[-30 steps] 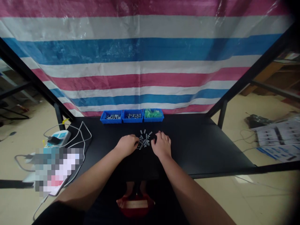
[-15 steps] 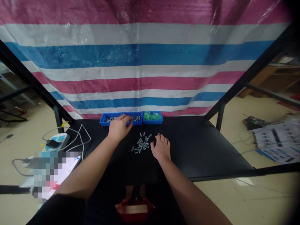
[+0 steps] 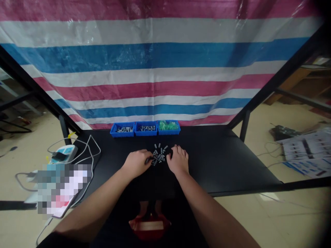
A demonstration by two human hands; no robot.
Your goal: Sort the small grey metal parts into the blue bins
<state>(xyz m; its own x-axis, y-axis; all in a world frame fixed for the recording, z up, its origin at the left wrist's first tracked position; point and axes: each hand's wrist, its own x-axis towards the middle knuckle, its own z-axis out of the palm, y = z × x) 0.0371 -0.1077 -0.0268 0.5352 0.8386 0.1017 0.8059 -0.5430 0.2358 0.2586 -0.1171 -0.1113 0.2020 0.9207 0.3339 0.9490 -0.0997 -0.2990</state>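
A loose pile of small grey metal cylinders and screws [image 3: 158, 157] lies on the black table [image 3: 219, 162]. At the pile's left edge is my left hand [image 3: 138, 163], its fingers curled together; what they hold, if anything, is too small to tell. My right hand [image 3: 178, 160] rests on the table at the pile's right side, fingers bent and slightly apart, with nothing visible in it. Behind the pile stand three blue bins in a row: the left bin [image 3: 122, 135] has cylinders, the middle bin [image 3: 146, 133] small screws, the right bin [image 3: 169, 132] green pieces.
A white power strip [image 3: 64, 154] with cables and a pixelated device [image 3: 62, 196] are at the table's left. A striped sheet [image 3: 152, 58] hangs behind the table between black frame bars. A red stool [image 3: 150, 230] shows below the front edge.
My left hand has come back from the bins to the left side of the pile. The left and middle bins are now uncovered. My right hand has hardly moved.
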